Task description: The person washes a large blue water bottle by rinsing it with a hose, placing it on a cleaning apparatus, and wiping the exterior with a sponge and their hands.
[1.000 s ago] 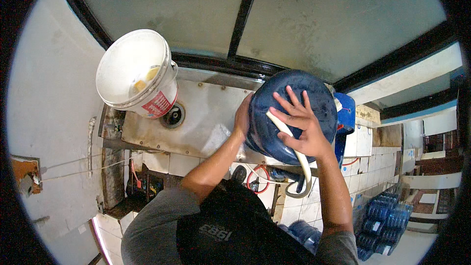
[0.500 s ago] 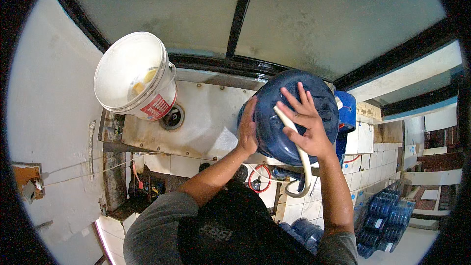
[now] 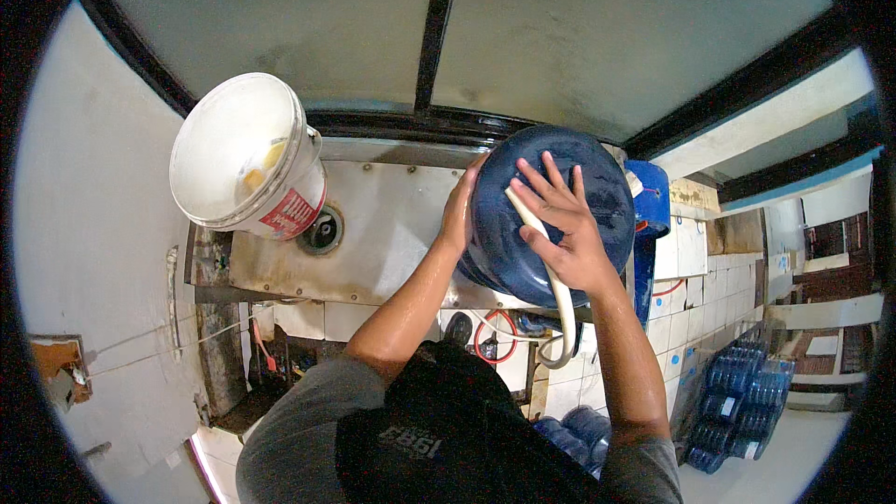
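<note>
A large blue water jug (image 3: 597, 215) lies on the metal counter with its round base facing up toward me. My left hand (image 3: 460, 210) presses along the jug's left side, its fingers partly hidden behind the edge. My right hand (image 3: 565, 233) rests on the base with fingers spread. A cream-coloured hose (image 3: 559, 294) is caught under its thumb, open end near the index fingertip, and the rest hangs in a curve past the counter's front edge. Whether water flows from it, I cannot tell.
On the metal counter (image 3: 392, 215), a white bucket (image 3: 308, 182) with yellow pieces inside stands tilted beside a drain (image 3: 322, 229). Frosted panes (image 3: 607, 47) rise behind. A blue container (image 3: 651, 196) sits right of the jug. Several blue jugs (image 3: 737, 406) are stacked on the floor.
The jug and both hands have shifted slightly left. My left hand sits farther up along the jug's side. The hose has moved along with my right hand. The whole view has shifted a little.
</note>
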Demonstrator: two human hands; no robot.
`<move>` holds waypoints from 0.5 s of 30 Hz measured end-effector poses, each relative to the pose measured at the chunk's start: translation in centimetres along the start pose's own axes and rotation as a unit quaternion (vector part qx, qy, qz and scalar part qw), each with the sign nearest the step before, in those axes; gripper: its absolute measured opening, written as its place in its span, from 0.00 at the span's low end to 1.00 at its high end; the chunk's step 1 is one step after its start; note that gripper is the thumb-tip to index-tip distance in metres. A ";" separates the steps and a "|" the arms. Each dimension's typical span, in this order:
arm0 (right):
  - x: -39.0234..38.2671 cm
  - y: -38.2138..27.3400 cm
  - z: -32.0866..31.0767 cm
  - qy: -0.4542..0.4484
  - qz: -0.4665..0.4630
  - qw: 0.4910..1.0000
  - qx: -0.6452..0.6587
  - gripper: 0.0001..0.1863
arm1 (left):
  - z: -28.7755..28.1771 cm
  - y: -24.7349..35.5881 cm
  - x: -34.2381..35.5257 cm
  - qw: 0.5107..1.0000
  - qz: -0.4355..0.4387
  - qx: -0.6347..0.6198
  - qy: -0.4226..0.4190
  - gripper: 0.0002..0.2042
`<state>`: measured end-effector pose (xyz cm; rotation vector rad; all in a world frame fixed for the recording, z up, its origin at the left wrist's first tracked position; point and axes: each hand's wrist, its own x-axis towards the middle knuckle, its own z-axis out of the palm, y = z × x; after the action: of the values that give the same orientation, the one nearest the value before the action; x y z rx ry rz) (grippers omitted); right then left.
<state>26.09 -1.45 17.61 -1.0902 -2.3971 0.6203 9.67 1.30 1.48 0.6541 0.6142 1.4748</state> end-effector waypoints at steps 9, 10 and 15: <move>0.9 -1.2 -0.7 -0.063 -0.045 0.996 -0.035 0.34 | -8.7 -5.4 3.0 0.972 -0.233 -0.025 -0.014 0.30; 1.0 -1.3 -0.5 -0.055 -0.034 0.997 -0.030 0.34 | -6.9 -3.6 3.5 0.966 -0.256 -0.032 -0.026 0.28; 0.8 -1.1 -0.2 -0.023 0.010 1.000 -0.005 0.32 | -0.9 1.2 2.8 0.968 -0.237 -0.082 0.013 0.25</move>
<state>25.05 -1.45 18.56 -1.1173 -2.4342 0.6475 8.22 4.10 1.82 0.3272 0.6107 1.0730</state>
